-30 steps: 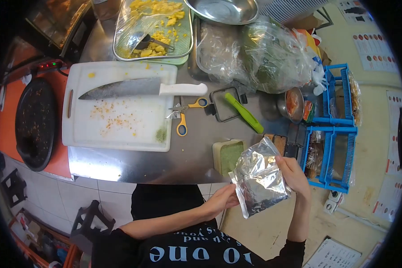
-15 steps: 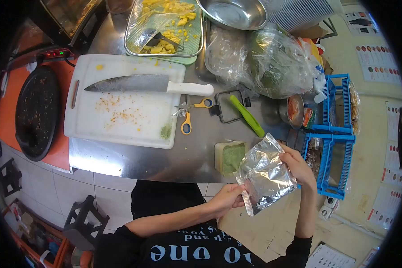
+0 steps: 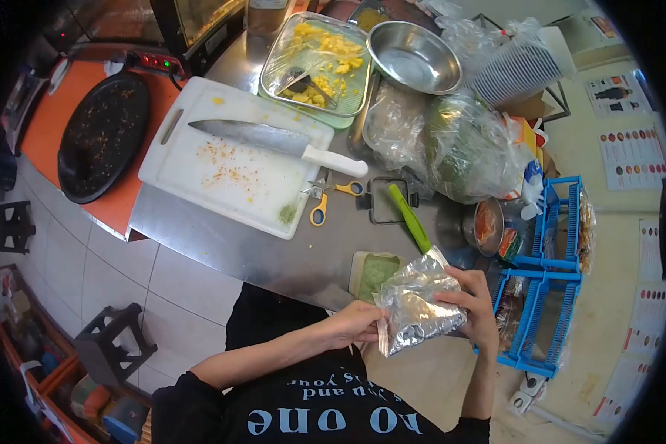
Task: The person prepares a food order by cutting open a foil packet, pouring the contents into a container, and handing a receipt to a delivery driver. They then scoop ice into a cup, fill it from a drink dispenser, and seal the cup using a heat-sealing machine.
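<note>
We hold the silver pouch (image 3: 420,307) by the near edge of the counter (image 3: 200,235), close to the tub (image 3: 376,276) of what looks like green powder. Our left hand (image 3: 357,324) pinches its edge between thumb and fingers; our right hand (image 3: 472,305) grips the opposite side, fingers bent against the foil. The green tool (image 3: 409,216) lies beyond.

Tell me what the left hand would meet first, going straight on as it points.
The left hand would likely meet the silver pouch first, whose edge it pinches; exact depth is unclear.
</note>
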A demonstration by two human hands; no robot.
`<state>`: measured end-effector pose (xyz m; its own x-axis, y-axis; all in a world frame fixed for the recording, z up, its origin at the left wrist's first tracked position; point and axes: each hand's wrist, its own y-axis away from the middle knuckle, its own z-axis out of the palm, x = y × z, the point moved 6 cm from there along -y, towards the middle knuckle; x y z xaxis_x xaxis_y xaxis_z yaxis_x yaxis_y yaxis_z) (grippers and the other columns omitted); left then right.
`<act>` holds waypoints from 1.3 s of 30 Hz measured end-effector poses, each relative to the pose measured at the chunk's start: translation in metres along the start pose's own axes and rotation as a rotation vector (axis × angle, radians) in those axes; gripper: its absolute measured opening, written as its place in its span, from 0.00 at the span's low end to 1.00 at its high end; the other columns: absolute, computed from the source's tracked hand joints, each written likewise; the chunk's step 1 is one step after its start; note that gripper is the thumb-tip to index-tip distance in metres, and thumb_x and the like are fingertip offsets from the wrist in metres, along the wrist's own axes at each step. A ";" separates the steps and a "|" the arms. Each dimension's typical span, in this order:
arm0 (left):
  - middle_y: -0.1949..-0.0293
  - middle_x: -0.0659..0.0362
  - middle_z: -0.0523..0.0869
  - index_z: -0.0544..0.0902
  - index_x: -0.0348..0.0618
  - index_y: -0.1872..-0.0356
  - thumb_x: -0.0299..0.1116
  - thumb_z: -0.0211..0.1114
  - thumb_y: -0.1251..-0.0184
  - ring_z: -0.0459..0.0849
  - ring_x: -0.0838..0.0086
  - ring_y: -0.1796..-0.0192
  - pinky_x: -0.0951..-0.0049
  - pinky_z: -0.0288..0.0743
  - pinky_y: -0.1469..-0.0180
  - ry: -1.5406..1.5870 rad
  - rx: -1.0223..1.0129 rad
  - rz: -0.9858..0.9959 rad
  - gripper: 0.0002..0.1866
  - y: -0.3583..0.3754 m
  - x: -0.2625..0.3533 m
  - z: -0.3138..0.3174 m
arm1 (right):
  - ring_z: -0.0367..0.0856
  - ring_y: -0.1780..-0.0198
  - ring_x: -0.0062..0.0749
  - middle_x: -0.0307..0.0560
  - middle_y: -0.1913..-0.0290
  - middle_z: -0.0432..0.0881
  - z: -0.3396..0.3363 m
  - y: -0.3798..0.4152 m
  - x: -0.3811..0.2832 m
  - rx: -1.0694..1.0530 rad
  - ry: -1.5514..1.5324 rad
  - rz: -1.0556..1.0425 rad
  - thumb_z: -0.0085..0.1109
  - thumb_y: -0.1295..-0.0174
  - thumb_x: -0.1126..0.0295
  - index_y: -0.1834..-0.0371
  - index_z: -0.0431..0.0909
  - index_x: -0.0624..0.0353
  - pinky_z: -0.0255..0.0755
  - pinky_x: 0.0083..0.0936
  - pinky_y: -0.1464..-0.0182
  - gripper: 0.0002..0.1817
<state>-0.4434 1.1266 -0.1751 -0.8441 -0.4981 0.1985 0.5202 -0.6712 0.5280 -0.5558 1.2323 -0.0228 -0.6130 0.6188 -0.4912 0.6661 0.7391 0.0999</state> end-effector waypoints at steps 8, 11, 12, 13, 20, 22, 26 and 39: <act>0.69 0.56 0.84 0.75 0.34 0.48 0.45 0.55 0.32 0.83 0.76 0.69 0.79 0.79 0.66 -0.533 0.308 0.359 0.23 0.040 0.041 -0.039 | 0.72 0.58 0.36 0.37 0.58 0.82 0.001 0.031 0.026 0.240 -0.068 0.021 0.63 0.65 0.81 0.57 0.81 0.48 0.61 0.29 0.50 0.25; 0.65 0.57 0.83 0.77 0.41 0.47 0.34 0.62 0.39 0.82 0.67 0.60 0.72 0.77 0.59 -1.039 0.445 0.877 0.19 0.068 0.071 -0.009 | 0.72 0.61 0.32 0.37 0.63 0.82 0.000 0.042 0.027 0.326 -0.061 0.041 0.64 0.59 0.76 0.55 0.81 0.46 0.59 0.28 0.54 0.22; 0.63 0.57 0.83 0.77 0.43 0.47 0.31 0.64 0.41 0.82 0.65 0.58 0.71 0.77 0.57 -1.189 0.470 1.042 0.19 0.077 0.075 0.010 | 0.72 0.63 0.32 0.37 0.65 0.81 0.000 0.045 0.028 0.338 -0.058 0.073 0.65 0.58 0.74 0.55 0.81 0.46 0.59 0.28 0.55 0.22; 0.59 0.56 0.82 0.79 0.43 0.49 0.26 0.66 0.47 0.80 0.63 0.52 0.67 0.74 0.52 -1.229 0.447 1.056 0.21 0.071 0.077 0.019 | 0.71 0.64 0.32 0.37 0.67 0.80 0.001 0.047 0.029 0.344 -0.055 0.105 0.65 0.57 0.72 0.55 0.81 0.47 0.59 0.29 0.56 0.21; 0.66 0.54 0.84 0.81 0.35 0.64 0.25 0.66 0.44 0.84 0.68 0.64 0.71 0.78 0.59 -1.213 0.464 1.181 0.08 0.028 0.074 0.012 | 0.70 0.68 0.34 0.43 0.72 0.75 0.006 0.053 0.028 0.402 -0.048 0.135 0.66 0.51 0.62 0.53 0.79 0.54 0.61 0.30 0.65 0.20; 0.69 0.53 0.84 0.80 0.33 0.68 0.25 0.65 0.43 0.84 0.69 0.67 0.73 0.78 0.61 -1.175 0.485 1.185 0.05 0.027 0.070 0.014 | 0.71 0.68 0.36 0.45 0.72 0.76 0.013 0.051 0.029 0.422 -0.055 0.119 0.66 0.49 0.61 0.54 0.78 0.57 0.61 0.30 0.65 0.21; 0.68 0.52 0.84 0.80 0.32 0.68 0.25 0.65 0.43 0.85 0.69 0.66 0.73 0.78 0.61 -1.176 0.571 1.164 0.06 0.020 0.067 0.007 | 0.71 0.67 0.38 0.47 0.70 0.77 0.022 0.050 0.030 0.471 -0.018 0.102 0.65 0.48 0.59 0.54 0.77 0.61 0.61 0.31 0.62 0.22; 0.61 0.61 0.85 0.83 0.37 0.60 0.23 0.73 0.53 0.79 0.80 0.59 0.76 0.73 0.57 -0.928 0.305 1.035 0.16 0.000 0.076 0.006 | 0.73 0.62 0.36 0.42 0.64 0.80 0.018 0.042 0.020 0.419 -0.033 0.035 0.64 0.49 0.59 0.52 0.78 0.55 0.61 0.32 0.57 0.21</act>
<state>-0.5088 1.0919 -0.1554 0.0539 -0.0684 0.9962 0.9980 -0.0305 -0.0561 -0.5320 1.2705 -0.0442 -0.5775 0.6280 -0.5216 0.8057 0.5416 -0.2400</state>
